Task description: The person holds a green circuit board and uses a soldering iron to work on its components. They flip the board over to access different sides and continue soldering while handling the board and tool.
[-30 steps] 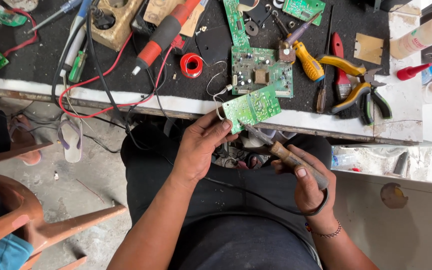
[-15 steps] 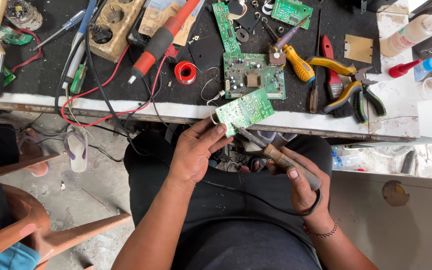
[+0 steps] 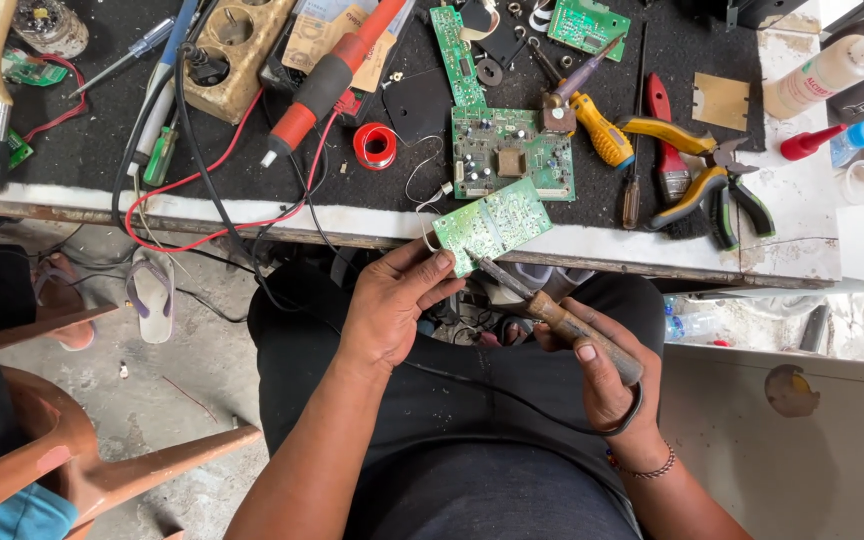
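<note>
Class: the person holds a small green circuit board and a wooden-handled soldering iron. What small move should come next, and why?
Probably ease the wooden-handled soldering iron in the right hand slightly forward: its tip sits at the edge of the small green circuit board pinched by the left hand.

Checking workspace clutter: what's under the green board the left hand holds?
The held green board overhangs the bench edge. The soldering iron tip meets its lower edge. The left hand covers its lower corner.

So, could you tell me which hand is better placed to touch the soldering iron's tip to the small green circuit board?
The right hand: it grips the wooden-handled soldering iron, tip near the board that the left hand steadies.
</note>
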